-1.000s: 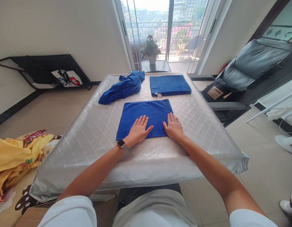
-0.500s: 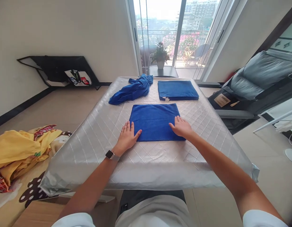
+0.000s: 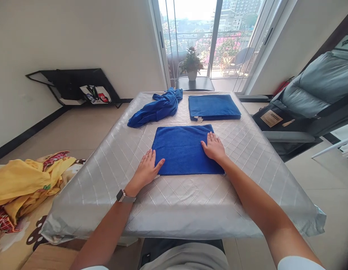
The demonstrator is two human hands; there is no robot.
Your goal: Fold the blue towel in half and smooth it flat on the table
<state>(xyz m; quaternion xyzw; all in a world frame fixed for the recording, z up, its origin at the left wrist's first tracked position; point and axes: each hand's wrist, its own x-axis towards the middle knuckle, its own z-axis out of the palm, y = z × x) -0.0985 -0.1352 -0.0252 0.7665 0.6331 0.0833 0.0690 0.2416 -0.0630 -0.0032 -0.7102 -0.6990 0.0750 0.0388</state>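
Observation:
A folded blue towel (image 3: 182, 150) lies flat on the silver quilted tablecloth (image 3: 185, 202) in front of me. My left hand (image 3: 147, 167) rests open at the towel's lower left edge, thumb over the cloth. On the towel's right side lies my right hand (image 3: 214, 146), palm down with its fingers stretched out. Farther back on the right is a neat stack of folded blue towels (image 3: 214, 106) with a white tag at its front edge. A crumpled blue towel (image 3: 158, 107) lies loose at the back left.
A grey padded chair (image 3: 311, 97) stands beyond the table's right side. Yellow cloths (image 3: 35, 180) are heaped low on the left. Behind the table, a potted plant (image 3: 192, 67) sits on a chair by the glass door. A black frame (image 3: 78, 86) leans against the wall.
My right hand has slid up slightly along the towel's right side. My left hand has shifted a little outward and nearer to me. The view has tilted slightly.

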